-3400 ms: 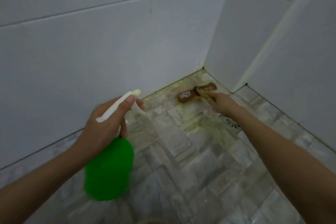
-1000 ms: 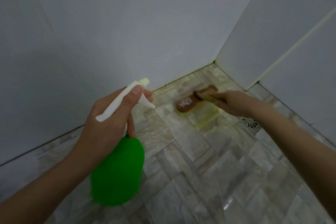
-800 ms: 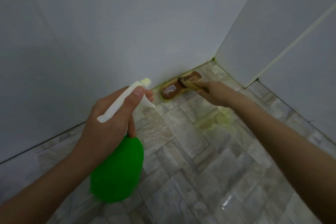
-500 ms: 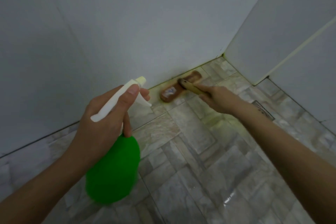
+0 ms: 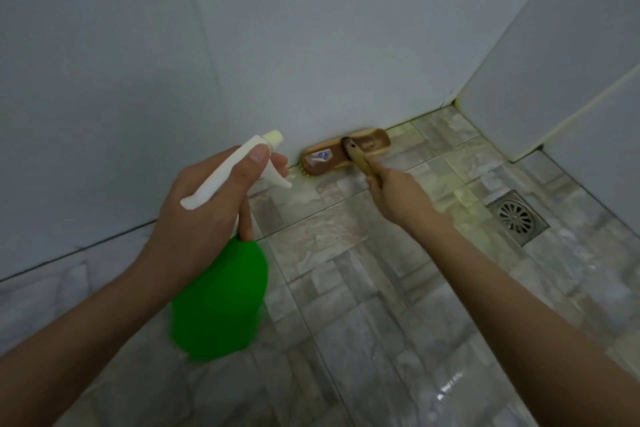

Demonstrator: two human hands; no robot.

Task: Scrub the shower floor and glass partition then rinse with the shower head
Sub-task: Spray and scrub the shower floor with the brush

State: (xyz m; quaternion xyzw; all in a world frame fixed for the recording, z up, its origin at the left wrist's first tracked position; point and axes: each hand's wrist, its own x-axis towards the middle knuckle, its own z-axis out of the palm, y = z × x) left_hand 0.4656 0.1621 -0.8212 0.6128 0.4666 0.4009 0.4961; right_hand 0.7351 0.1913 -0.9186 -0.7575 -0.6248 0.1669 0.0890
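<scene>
- The left hand (image 5: 204,215) grips a green spray bottle (image 5: 221,302) by its neck. The fingers are wrapped round it, and the thumb lies along the top of the white trigger head (image 5: 239,166).
- The bottle's green body hangs below that hand, clear of the floor and blurred at the edges. The nozzle points away from the person towards the foot of the back wall (image 5: 311,45).
- The right hand (image 5: 398,198) is closed round the wooden handle (image 5: 358,158) of a scrub brush (image 5: 343,152), with the arm stretched forward.
- The brush's head lies just ahead of the right hand, to the right of the bottle's nozzle and a little beyond it. Its long side is against the base of the back wall, and it sits on the shower floor (image 5: 381,322).
- The brown back of the brush carries a small pale sticker (image 5: 320,156). Yellow bristles (image 5: 306,174) show under the end nearest the left hand.
- The two hands are apart, each holding its own tool, with the left nearer the person than the right.
- A yellowish film (image 5: 460,198) covers the grey stone-look tiles to the right of the right hand.
- A square metal floor drain (image 5: 517,218) is set in the floor further right of that hand, near the side wall (image 5: 554,62).
- A wet shine (image 5: 446,388) shows on the tiles under the right forearm.
</scene>
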